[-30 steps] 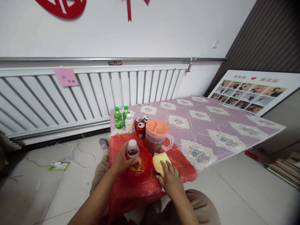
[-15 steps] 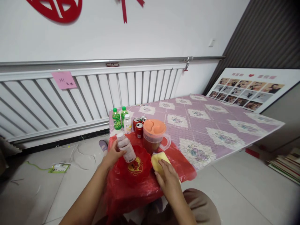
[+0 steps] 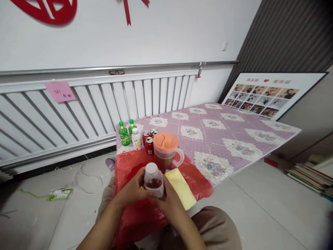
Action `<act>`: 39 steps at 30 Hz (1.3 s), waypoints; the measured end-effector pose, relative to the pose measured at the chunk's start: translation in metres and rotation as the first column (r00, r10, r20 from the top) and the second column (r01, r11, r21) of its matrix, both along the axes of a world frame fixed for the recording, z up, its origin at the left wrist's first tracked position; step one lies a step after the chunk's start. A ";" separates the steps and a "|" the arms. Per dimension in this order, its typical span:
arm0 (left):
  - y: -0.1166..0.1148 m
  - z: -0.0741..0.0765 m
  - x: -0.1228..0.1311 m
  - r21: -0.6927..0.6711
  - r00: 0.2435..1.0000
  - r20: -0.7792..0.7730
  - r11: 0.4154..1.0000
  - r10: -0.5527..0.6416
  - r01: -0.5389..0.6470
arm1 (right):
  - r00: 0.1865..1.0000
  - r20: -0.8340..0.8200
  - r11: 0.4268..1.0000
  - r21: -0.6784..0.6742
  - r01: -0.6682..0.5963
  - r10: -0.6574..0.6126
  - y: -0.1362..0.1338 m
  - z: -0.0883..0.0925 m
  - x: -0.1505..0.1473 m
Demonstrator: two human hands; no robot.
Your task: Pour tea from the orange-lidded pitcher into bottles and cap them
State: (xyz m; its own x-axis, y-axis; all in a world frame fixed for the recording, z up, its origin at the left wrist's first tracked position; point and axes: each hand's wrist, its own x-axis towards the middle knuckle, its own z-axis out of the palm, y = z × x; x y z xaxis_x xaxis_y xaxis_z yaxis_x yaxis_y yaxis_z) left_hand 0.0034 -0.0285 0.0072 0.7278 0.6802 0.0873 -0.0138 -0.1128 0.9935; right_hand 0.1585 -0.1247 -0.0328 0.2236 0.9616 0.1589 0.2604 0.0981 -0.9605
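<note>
A clear plastic bottle (image 3: pixel 154 181) with a white cap and pale label is gripped between both of my hands, near my body. My left hand (image 3: pixel 136 189) wraps its left side, and my right hand (image 3: pixel 170 201) its right side. Under them lies a red plate (image 3: pixel 131 173), mostly hidden by my hands, on a red plastic sheet (image 3: pixel 125 218). A yellow cloth (image 3: pixel 182 189) rests beside my right hand. Just behind stands a clear pitcher (image 3: pixel 163 158) with an orange lid and some dark contents.
Red cans (image 3: pixel 149 146), a white bottle (image 3: pixel 136 139) and two green-capped bottles (image 3: pixel 124 134) stand at the table's back left. The purple flowered tablecloth (image 3: pixel 187 151) stretches right towards a photo board (image 3: pixel 260 93). A radiator (image 3: pixel 91 111) runs along the wall.
The bottle has come nearer and to the right in my left hand. My right hand has let go of the yellow cloth and taken hold of the bottle. The view has shifted slightly.
</note>
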 end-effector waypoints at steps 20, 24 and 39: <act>-0.091 -0.148 0.084 0.711 0.981 0.088 0.679 0.174 -0.184 | 0.858 -0.034 0.858 -0.040 0.512 -0.513 -0.029 -0.053 0.096; -0.081 -0.161 0.091 0.774 0.972 -0.214 0.623 0.098 0.107 | 0.792 -0.032 0.792 -0.023 0.610 -0.610 -0.019 -0.040 0.129; -0.068 -0.187 0.108 0.936 0.931 -0.115 0.351 0.346 -0.015 | 0.787 0.083 0.791 0.098 0.604 -0.611 0.131 -0.036 0.222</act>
State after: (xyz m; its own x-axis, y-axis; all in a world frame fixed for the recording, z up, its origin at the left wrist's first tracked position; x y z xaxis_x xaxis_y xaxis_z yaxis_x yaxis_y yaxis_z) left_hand 0.1111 -0.0961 -0.1803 0.6994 0.4146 0.5822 0.3509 -0.9088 0.2256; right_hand 0.3805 0.0061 -0.0686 0.7368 0.6199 0.2699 0.3844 -0.0557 -0.9215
